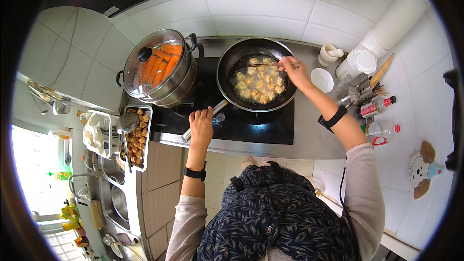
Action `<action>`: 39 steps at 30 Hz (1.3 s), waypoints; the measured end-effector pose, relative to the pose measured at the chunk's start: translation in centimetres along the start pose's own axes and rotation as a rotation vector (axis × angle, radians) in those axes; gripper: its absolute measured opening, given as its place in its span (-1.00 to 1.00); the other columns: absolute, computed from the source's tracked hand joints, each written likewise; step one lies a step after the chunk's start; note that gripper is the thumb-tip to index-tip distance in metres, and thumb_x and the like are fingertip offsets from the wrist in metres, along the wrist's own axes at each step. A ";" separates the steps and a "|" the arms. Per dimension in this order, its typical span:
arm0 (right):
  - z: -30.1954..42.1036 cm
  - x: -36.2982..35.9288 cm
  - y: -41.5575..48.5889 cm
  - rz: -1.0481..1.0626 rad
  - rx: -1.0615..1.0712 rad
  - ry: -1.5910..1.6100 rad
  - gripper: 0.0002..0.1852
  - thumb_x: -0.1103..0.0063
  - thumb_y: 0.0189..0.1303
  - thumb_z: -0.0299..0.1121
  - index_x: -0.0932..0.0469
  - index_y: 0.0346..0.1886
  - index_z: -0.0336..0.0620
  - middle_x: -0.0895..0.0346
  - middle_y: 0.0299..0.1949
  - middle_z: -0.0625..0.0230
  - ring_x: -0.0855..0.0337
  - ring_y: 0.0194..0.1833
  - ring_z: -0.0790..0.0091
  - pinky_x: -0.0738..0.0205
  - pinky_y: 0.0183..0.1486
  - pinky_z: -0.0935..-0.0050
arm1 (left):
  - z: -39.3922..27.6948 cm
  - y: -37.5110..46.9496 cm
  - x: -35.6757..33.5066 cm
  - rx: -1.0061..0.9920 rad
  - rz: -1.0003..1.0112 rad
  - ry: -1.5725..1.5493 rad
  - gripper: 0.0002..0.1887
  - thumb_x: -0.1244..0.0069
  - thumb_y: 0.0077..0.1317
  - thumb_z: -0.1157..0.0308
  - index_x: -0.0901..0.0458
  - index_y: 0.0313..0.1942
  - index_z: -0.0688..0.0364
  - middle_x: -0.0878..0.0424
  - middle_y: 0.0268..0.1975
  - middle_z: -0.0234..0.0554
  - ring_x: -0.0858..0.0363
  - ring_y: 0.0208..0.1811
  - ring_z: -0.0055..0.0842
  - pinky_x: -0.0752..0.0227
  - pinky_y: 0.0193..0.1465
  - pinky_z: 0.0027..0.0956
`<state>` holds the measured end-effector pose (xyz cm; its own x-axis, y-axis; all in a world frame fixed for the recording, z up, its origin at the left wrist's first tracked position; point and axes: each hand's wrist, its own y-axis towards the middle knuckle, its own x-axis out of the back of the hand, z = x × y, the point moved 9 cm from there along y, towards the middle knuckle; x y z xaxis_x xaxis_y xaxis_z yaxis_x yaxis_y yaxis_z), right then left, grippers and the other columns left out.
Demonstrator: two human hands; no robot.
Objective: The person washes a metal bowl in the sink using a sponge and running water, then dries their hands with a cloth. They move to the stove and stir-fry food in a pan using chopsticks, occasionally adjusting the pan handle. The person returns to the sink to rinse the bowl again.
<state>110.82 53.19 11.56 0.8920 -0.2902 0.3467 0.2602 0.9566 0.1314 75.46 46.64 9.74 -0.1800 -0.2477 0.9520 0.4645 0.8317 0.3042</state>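
Observation:
Several battered pieces [261, 85] fry in bubbling oil inside a black wok [232, 103] on the black glass cooktop [261, 136]. My right hand [291, 68] grips wooden chopsticks [261, 65] above the wok's upper right part, and their far ends reach over the pieces. My left hand [201, 125] rests at the wok's metal handle [217, 108], fingers pointing away from me; whether they close around it cannot be told. A metal tray [146, 145] of browned fried pieces [136, 148] stands to the left, with a slotted metal skimmer [128, 122] lying on top.
A steamer pot [174, 90] with a glass lid [136, 76] over carrots stands left of the wok. To the right are a white bowl [322, 80], a mortar and pestle [328, 56], a utensil holder [364, 90] and plastic bottles [386, 132]. A sink [112, 203] lies at lower left.

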 end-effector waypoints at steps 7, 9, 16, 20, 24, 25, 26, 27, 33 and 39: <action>2.7 -1.3 0.3 0.058 0.056 -0.116 -0.70 -0.07 0.30 -0.14 -0.63 -0.28 -0.18 -0.67 -0.48 0.30 -0.58 -0.55 0.29 -0.44 -0.41 0.34 | 0.1 0.0 -0.1 0.006 0.012 0.007 -0.56 0.10 0.12 0.56 -0.52 0.07 0.26 -0.58 -0.14 -0.22 -0.48 -0.03 -0.33 -0.21 0.24 -0.08; 4.5 0.1 0.9 0.018 0.189 -0.231 -0.76 -0.11 0.27 -0.20 -0.61 -0.34 -0.17 -0.63 -0.49 0.28 -0.55 -0.47 0.21 -0.42 -0.38 0.32 | 0.1 -0.1 -0.1 0.016 0.005 0.004 -0.56 0.10 0.13 0.56 -0.52 0.08 0.25 -0.58 -0.14 -0.23 -0.48 -0.03 -0.33 -0.21 0.25 -0.07; 8.0 -3.3 -2.1 0.248 0.785 -0.546 -0.88 -0.16 0.18 -0.33 -0.57 -0.42 -0.14 -0.52 -0.49 0.37 -0.45 -0.29 0.26 -0.37 -0.24 0.25 | -0.1 -0.1 -0.1 0.025 0.019 0.070 -0.57 0.10 0.16 0.53 -0.52 0.08 0.24 -0.58 -0.14 -0.25 -0.49 -0.04 -0.35 -0.20 0.27 -0.03; 6.5 -6.0 -2.9 0.297 0.919 -0.659 -0.88 -0.17 0.16 -0.34 -0.56 -0.46 -0.12 -0.49 -0.50 0.36 -0.47 -0.26 0.28 -0.39 -0.23 0.26 | -0.2 -0.1 -0.1 0.032 0.018 0.083 -0.57 0.10 0.17 0.52 -0.52 0.09 0.24 -0.58 -0.15 -0.25 -0.49 -0.04 -0.35 -0.19 0.28 -0.02; 2.7 -3.3 1.5 0.104 0.494 -0.373 -0.79 -0.15 0.24 -0.26 -0.64 -0.42 -0.14 -0.61 -0.49 0.33 -0.58 -0.39 0.27 -0.46 -0.32 0.36 | -0.2 -0.1 -0.1 0.035 0.022 0.085 -0.57 0.10 0.17 0.52 -0.52 0.10 0.23 -0.57 -0.15 -0.25 -0.49 -0.04 -0.36 -0.19 0.29 -0.01; 0.3 -2.0 2.8 0.031 0.236 -0.233 -0.77 -0.14 0.26 -0.23 -0.65 -0.40 -0.15 -0.63 -0.50 0.32 -0.60 -0.42 0.29 -0.47 -0.34 0.38 | -0.1 -0.1 -0.1 0.038 0.027 0.086 -0.57 0.10 0.17 0.52 -0.52 0.10 0.23 -0.57 -0.15 -0.25 -0.49 -0.04 -0.36 -0.19 0.29 -0.01; -1.7 -0.9 3.9 0.015 0.043 -0.009 -0.66 -0.09 0.32 -0.11 -0.68 -0.33 -0.18 -0.67 -0.52 0.31 -0.63 -0.48 0.43 -0.48 -0.35 0.43 | -0.2 -0.1 -0.1 0.038 0.025 0.087 -0.57 0.10 0.17 0.52 -0.52 0.10 0.23 -0.57 -0.15 -0.25 -0.49 -0.04 -0.36 -0.19 0.29 -0.01; -3.4 0.1 4.5 -0.046 -0.109 0.134 -0.60 -0.05 0.33 -0.04 -0.67 -0.34 -0.19 -0.65 -0.54 0.37 -0.60 -0.47 0.55 -0.47 -0.35 0.44 | -0.3 -0.1 0.0 0.033 0.013 0.092 -0.57 0.10 0.17 0.52 -0.52 0.10 0.23 -0.57 -0.15 -0.25 -0.49 -0.04 -0.36 -0.19 0.29 -0.01; -2.7 2.5 4.1 -0.095 -0.003 -0.064 -0.61 -0.06 0.32 -0.05 -0.65 -0.29 -0.21 -0.66 -0.51 0.33 -0.64 -0.42 0.52 -0.45 -0.32 0.49 | -0.3 0.0 0.1 0.042 0.007 0.086 -0.57 0.10 0.16 0.53 -0.52 0.09 0.23 -0.57 -0.16 -0.24 -0.49 -0.04 -0.35 -0.19 0.29 -0.01; 0.6 -1.2 3.0 0.049 0.162 -0.208 -0.63 -0.06 0.31 -0.05 -0.62 -0.33 -0.20 -0.64 -0.48 0.20 -0.66 -0.44 0.21 -0.45 -0.31 0.35 | -0.2 0.0 -0.1 0.041 0.030 0.087 -0.58 0.10 0.16 0.53 -0.52 0.08 0.23 -0.57 -0.16 -0.24 -0.49 -0.04 -0.34 -0.19 0.29 -0.01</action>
<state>110.35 56.42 12.13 0.8025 -0.2588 0.5376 0.1407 0.9577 0.2509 75.66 46.59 9.65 -0.0893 -0.2630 0.9606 0.4320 0.8588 0.2753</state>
